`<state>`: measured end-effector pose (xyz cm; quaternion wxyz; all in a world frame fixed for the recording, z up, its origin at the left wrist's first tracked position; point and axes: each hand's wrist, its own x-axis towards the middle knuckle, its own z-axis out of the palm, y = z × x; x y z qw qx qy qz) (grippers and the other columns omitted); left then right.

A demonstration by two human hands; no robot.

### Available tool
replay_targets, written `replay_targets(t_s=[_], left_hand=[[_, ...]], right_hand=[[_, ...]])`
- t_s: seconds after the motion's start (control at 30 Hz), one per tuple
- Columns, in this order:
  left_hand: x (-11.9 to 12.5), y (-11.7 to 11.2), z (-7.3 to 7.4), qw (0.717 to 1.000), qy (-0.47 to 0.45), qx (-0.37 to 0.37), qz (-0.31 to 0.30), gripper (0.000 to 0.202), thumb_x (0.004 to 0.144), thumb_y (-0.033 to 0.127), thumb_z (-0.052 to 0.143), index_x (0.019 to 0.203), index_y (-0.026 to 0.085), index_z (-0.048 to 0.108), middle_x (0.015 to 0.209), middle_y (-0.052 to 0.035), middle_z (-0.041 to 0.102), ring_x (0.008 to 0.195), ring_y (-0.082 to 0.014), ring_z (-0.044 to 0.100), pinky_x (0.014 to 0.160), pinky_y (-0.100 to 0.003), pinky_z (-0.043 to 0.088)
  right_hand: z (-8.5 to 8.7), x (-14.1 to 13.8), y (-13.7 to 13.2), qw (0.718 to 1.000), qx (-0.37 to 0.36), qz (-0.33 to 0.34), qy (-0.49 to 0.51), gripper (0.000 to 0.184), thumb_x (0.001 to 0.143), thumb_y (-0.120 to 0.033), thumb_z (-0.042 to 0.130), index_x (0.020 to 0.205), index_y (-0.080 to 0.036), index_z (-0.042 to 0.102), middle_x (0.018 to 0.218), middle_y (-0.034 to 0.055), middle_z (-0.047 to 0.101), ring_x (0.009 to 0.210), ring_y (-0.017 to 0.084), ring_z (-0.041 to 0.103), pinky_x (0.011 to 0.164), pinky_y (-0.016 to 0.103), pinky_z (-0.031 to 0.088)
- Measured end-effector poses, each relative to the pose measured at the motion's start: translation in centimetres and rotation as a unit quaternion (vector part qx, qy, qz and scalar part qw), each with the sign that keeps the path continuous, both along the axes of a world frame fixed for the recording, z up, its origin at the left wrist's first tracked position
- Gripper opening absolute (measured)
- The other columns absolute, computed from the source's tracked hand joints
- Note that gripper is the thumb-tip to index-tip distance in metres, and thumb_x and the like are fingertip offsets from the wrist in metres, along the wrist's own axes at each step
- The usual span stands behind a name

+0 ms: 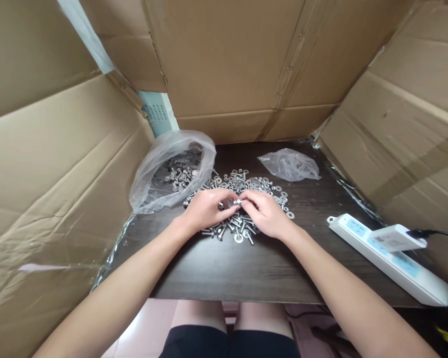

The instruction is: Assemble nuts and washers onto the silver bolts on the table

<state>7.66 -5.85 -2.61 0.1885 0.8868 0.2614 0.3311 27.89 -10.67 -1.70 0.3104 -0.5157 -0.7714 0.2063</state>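
Over a pile of loose metal hardware, my left hand (pixel 211 206) and my right hand (pixel 264 211) meet fingertip to fingertip. Between them is a small shiny bolt (pixel 238 202), pinched by the thumbs and fingers of both hands. Whether a nut or washer sits on it is too small to tell. Around and under the hands lie loose bolts (pixel 221 231), flat washers (pixel 290 215) and small nuts (pixel 240 171). Part of the pile is hidden by my hands.
An open clear plastic bag (pixel 144 191) with bolts inside stands at the left. A crumpled plastic bag (pixel 293 164) lies at the back right. On the right is a white power strip (pixel 388 258) with a plugged-in adapter (pixel 397 237). Cardboard walls (pixel 227 64) enclose the dark table (pixel 231 278).
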Motion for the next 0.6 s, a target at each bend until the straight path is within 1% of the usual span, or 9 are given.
replay_targets(t_s=[0.1, 0.3, 0.6], left_hand=[[0.01, 0.02, -0.02, 1.0, 0.001, 0.001, 0.0, 0.016, 0.092, 0.029, 0.068, 0.103, 0.019, 0.069, 0.089, -0.0008, 0.073, 0.077, -0.0122, 0.069, 0.067, -0.021, 0.051], [-0.01, 0.08, -0.08, 1.0, -0.003, 0.0, 0.004, 0.017, 0.092, 0.03, 0.068, 0.103, 0.018, 0.07, 0.091, -0.0016, 0.073, 0.075, -0.0124, 0.068, 0.067, -0.022, 0.052], [-0.01, -0.02, 0.17, 1.0, 0.006, -0.004, 0.001, 0.016, 0.093, 0.03, 0.067, 0.103, 0.018, 0.07, 0.091, -0.0022, 0.073, 0.075, -0.0125, 0.069, 0.066, -0.022, 0.052]], right_hand=[[-0.07, -0.03, -0.02, 1.0, 0.0, -0.002, -0.009, 0.017, 0.095, -0.021, 0.047, 0.087, -0.019, 0.061, 0.085, 0.0029, 0.067, 0.084, 0.019, 0.061, 0.083, 0.035, 0.04], [-0.11, -0.04, -0.09, 1.0, 0.008, -0.009, 0.012, 0.012, 0.093, -0.02, 0.049, 0.096, -0.02, 0.061, 0.087, 0.0029, 0.068, 0.084, 0.02, 0.062, 0.081, 0.034, 0.042], [-0.08, 0.02, -0.07, 1.0, 0.01, -0.007, -0.006, 0.012, 0.094, -0.022, 0.049, 0.089, -0.02, 0.059, 0.081, 0.0023, 0.065, 0.08, 0.019, 0.06, 0.08, 0.034, 0.041]])
